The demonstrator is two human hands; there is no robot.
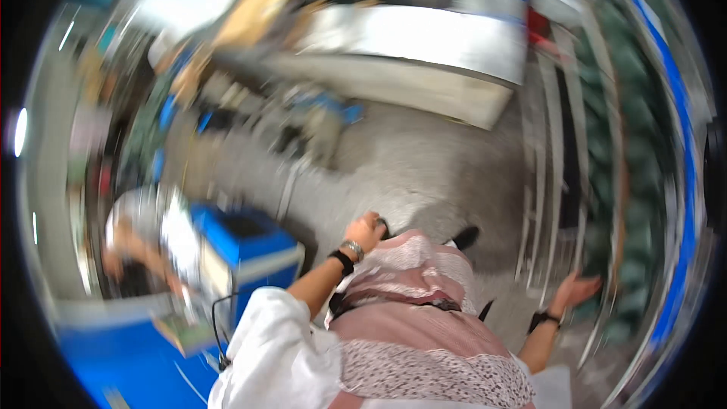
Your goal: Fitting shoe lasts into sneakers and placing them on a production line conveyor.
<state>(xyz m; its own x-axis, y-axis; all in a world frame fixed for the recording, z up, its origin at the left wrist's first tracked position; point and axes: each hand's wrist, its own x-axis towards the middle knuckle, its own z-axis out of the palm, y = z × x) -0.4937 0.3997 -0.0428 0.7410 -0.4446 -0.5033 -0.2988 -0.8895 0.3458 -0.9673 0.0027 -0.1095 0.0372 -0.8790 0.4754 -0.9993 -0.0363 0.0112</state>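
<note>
Strong motion blur; white tabletop (439, 36) glaring; picture edges dark, bent.

Your wrinkled pink-and-white cloth garment (439, 329) looked matt; your loose white cloth sleeve (276, 341), matt too. Your silver metal wrist bracelet (353, 248) had some shine. The flat grey floor (386, 182) looked hard, faintly glossy; the boxy blue plastic-looking cabinet (265, 280), smooth; the long white tabletop (432, 36), glossy.

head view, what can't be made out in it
Head view: whether the dark shape at the left hand is held or lies beyond; blur hides this.
Head view: what makes up the heap on the floor; motion blur smears it.
Head view: what the co-worker touches, if anything; blur.
Head view: whether the right hand touches the green material; blur.
Head view: the blue surface's extent; the rim cuts it.
</note>
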